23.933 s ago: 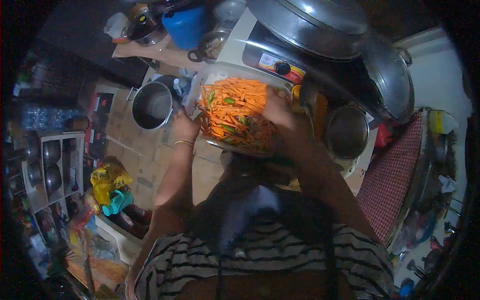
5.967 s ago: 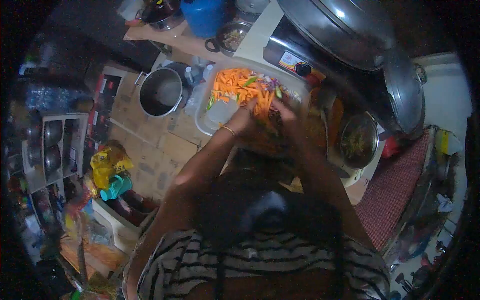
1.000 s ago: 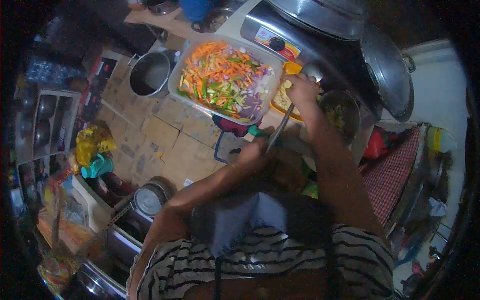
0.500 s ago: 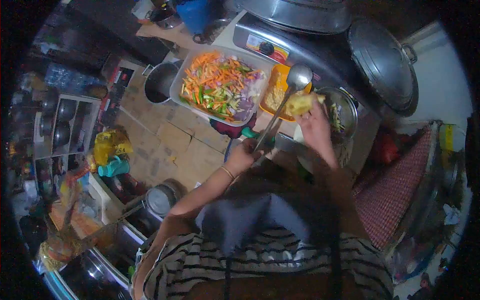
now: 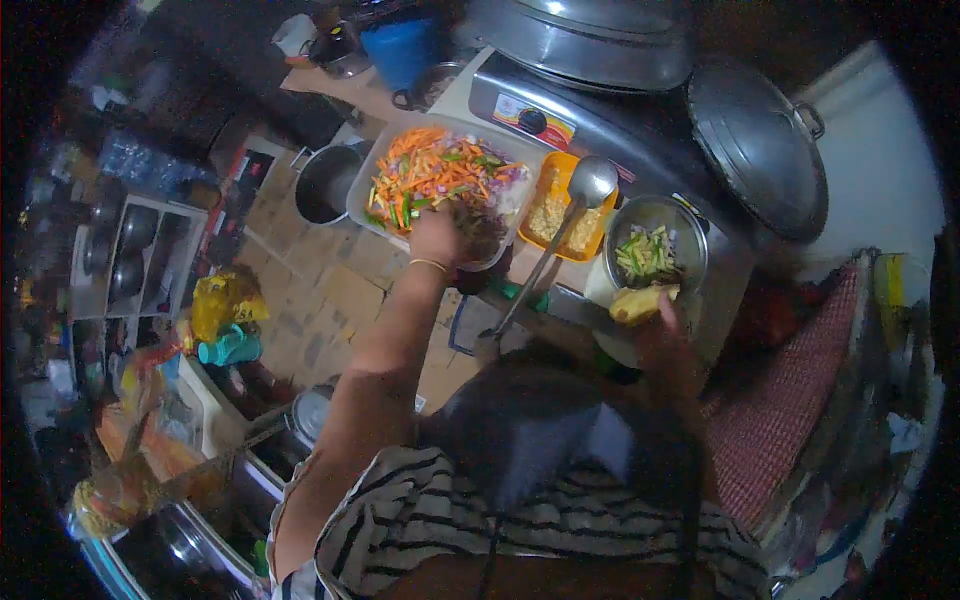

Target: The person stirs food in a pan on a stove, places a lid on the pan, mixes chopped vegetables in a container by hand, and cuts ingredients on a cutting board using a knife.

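Observation:
My left hand [image 5: 436,237] reaches into the clear plastic tub [image 5: 362,195], its fingers buried among shredded vegetables [image 5: 430,165] in orange, green and purple. My right hand [image 5: 668,325] grips a folded yellow piece [image 5: 637,304], its exact kind unclear, at the near rim of a round metal bowl [image 5: 706,245]. Cut green and pale vegetable strips [image 5: 647,252] lie in that bowl. Between tub and bowl stands an orange tray [image 5: 527,236] of pale yellow crumbly food. A metal ladle [image 5: 594,180] rests across it, handle toward me, touched by neither hand.
Behind the containers is a gas stove [image 5: 590,120] with a large pot [image 5: 590,45] on it. A big round lid [image 5: 757,145] leans at the right. To the left, a metal pot [image 5: 325,185] stands beside the tub, and shelves [image 5: 130,250] line the side.
My left hand has let go of the ladle and moved left into the vegetable tub. My right hand has drawn the yellow piece back toward me, to the bowl's near edge.

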`<state>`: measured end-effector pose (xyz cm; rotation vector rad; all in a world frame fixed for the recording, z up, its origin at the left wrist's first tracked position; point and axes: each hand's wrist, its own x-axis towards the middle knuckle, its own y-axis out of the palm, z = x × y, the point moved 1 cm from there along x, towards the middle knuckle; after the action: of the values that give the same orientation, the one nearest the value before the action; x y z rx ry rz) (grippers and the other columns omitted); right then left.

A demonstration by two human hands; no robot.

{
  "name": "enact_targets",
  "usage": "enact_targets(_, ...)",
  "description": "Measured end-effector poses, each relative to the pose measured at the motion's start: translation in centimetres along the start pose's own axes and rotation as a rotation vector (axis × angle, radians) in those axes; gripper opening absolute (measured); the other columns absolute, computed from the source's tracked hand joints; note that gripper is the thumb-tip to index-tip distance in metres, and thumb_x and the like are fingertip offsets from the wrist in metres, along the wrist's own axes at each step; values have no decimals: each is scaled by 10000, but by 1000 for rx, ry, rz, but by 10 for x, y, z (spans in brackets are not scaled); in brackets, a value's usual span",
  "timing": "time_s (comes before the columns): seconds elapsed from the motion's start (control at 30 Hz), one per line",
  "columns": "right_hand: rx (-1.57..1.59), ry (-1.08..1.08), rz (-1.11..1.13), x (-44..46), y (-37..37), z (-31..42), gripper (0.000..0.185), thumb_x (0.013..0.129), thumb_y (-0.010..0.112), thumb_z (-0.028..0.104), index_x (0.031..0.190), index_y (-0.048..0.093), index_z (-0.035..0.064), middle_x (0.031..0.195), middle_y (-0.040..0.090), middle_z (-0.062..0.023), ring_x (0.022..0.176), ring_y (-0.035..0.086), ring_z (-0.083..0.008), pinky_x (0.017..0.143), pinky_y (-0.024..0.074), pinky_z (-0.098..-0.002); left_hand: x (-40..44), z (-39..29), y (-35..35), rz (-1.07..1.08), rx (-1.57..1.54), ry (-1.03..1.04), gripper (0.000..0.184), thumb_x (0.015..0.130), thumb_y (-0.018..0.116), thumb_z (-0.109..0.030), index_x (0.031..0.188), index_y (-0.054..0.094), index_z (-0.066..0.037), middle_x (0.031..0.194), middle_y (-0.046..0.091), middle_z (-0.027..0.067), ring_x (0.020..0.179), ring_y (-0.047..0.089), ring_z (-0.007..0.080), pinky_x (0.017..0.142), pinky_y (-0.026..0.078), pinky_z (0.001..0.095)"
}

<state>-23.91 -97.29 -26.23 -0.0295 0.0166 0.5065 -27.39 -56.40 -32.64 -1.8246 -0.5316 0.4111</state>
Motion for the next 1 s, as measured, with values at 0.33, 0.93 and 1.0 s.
enact_targets(0.33, 440, 251, -177, -19, 14, -4, 362, 1087, 377, 302, 1338, 446, 49, 1333, 560, -192, 1248, 559, -306, 1078, 451, -465, 20, -38, 2, 241, 175, 212, 464, 878, 650, -286, 1295, 589, -92, 1146, 679, 185, 1022, 687, 353, 878, 570, 474)
enact_targets(0.93, -965, 137, -174, -63, 28, 7, 641, 841, 769, 193, 1377, 477, 1, 1313, 529, -235, 1240, 522, -401, 1044, 457, -467, 29, -37, 15, 646, 141, 412, 663, 878, 622, -180, 1496, 385, -141, 1430, 522, 243, 1236, 584, 428, 1053, 469, 471)
enact_targets(1.0, -970, 37, -166, -69, 18, -14, 684, 811, 792, 171, 1389, 473, -4, 1293, 529, -234, 1217, 527, -407, 1035, 459, -476, 31, -34, 26, 625, 149, 518, 667, 908, 598, -219, 1522, 348, -146, 1456, 484, 274, 1247, 575, 438, 1068, 459, 475)
